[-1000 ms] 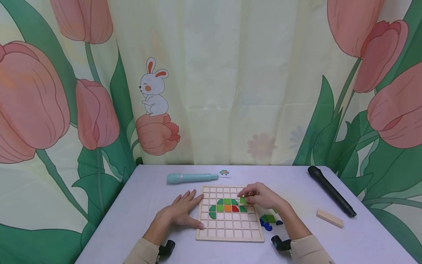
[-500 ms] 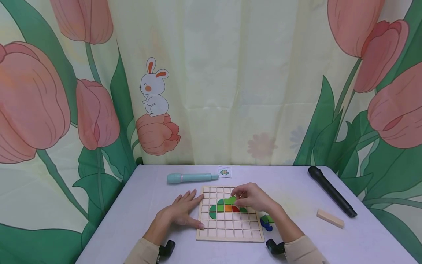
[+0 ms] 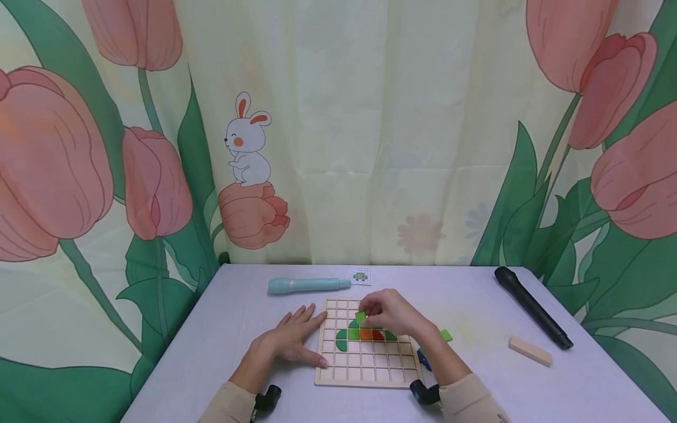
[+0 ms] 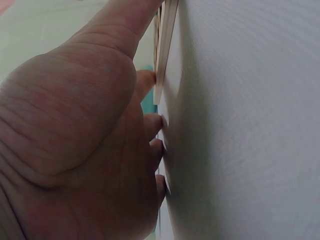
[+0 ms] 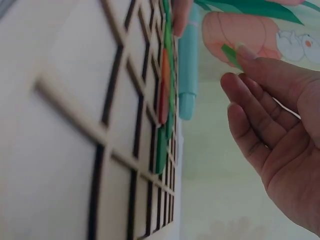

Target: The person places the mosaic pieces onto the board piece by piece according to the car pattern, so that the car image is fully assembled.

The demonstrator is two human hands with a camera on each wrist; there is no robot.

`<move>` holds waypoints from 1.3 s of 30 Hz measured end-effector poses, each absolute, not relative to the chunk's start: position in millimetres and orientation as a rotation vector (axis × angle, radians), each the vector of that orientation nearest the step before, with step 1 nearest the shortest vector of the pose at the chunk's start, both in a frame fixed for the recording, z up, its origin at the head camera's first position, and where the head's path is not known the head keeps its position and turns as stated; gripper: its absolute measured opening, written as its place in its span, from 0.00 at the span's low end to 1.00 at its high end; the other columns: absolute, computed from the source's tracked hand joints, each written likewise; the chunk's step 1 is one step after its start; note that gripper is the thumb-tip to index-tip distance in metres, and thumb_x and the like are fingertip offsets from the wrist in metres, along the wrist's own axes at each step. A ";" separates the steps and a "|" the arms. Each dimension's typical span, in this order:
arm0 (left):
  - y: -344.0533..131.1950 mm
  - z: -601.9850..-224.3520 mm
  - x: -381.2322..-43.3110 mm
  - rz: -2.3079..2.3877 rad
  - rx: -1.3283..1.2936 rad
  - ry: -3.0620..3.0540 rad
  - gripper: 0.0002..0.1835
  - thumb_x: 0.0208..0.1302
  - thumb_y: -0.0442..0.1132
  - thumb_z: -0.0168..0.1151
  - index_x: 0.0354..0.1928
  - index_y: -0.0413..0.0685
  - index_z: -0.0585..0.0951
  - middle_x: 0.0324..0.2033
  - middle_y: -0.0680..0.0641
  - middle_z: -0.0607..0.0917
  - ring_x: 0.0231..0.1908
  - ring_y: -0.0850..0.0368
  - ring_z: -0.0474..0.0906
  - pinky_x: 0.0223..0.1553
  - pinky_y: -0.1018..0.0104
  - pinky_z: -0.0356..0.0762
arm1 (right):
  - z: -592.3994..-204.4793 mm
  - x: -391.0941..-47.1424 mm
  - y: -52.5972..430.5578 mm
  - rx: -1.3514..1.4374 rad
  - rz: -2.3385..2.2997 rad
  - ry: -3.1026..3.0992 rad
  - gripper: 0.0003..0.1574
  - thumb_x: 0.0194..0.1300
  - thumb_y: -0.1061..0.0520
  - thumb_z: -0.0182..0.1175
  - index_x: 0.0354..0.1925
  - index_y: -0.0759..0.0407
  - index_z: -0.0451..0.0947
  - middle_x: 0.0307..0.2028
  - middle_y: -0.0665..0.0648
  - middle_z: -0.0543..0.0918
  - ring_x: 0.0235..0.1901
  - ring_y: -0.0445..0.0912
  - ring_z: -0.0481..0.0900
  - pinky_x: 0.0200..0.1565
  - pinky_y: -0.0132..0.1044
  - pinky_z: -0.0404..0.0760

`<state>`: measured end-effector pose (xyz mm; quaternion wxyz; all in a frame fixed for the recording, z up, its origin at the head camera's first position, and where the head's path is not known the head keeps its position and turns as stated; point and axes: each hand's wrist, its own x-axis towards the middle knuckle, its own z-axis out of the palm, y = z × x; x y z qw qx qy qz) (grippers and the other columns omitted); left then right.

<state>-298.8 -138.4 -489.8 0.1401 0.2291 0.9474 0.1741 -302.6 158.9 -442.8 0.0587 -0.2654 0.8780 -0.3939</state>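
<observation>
Tulips and a white rabbit are printed on the pale curtain [image 3: 344, 129], in front of which a white-covered table [image 3: 370, 405] is set. Between the thumb and fingers of the right hand [image 3: 388, 311], a bright green piece [image 3: 361, 317] is pinched above the gridded wooden board [image 3: 359, 374]. Just below the grip, on the near side, a row is formed on the board by green pieces [image 3: 342, 341], an orange piece [image 3: 366, 334] and a red piece [image 3: 378, 335] (some cells are hidden by the hand). To the left of the grip, the left hand [image 3: 296, 338] is laid with its fingers spread, the board's left edge being touched by it. Beyond the grip, a small printed card [image 3: 361, 276] and a teal cylinder [image 3: 307, 285] are seen. To its right, past the wrist, a loose green piece [image 3: 446, 335] and blue pieces [image 3: 423, 359], partly covered by the forearm, are found; well farther right, a wooden block [image 3: 530, 351] and a black rod [image 3: 533, 307] are placed.
</observation>
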 end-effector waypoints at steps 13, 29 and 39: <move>-138.9 -488.5 -298.6 0.489 0.672 2.742 0.63 0.46 0.78 0.72 0.83 0.65 0.57 0.84 0.43 0.51 0.84 0.41 0.42 0.80 0.34 0.41 | -448.3 -300.0 146.8 -0.792 -1.124 2.690 0.13 0.58 0.60 0.78 0.42 0.57 0.88 0.33 0.47 0.87 0.33 0.44 0.81 0.36 0.31 0.83; -139.5 -491.5 -299.7 0.501 0.660 2.740 0.64 0.45 0.79 0.72 0.83 0.66 0.57 0.84 0.44 0.50 0.84 0.42 0.41 0.81 0.35 0.40 | -458.1 -292.7 139.3 -0.876 -0.980 2.623 0.11 0.55 0.58 0.80 0.36 0.53 0.88 0.28 0.44 0.84 0.30 0.38 0.77 0.34 0.30 0.78; -139.3 -492.8 -300.7 0.492 0.656 2.742 0.64 0.45 0.80 0.71 0.83 0.66 0.57 0.84 0.44 0.50 0.84 0.42 0.41 0.81 0.35 0.40 | -461.4 -289.4 136.4 -0.847 -0.943 2.593 0.09 0.57 0.57 0.79 0.35 0.52 0.87 0.28 0.44 0.83 0.29 0.38 0.76 0.33 0.30 0.77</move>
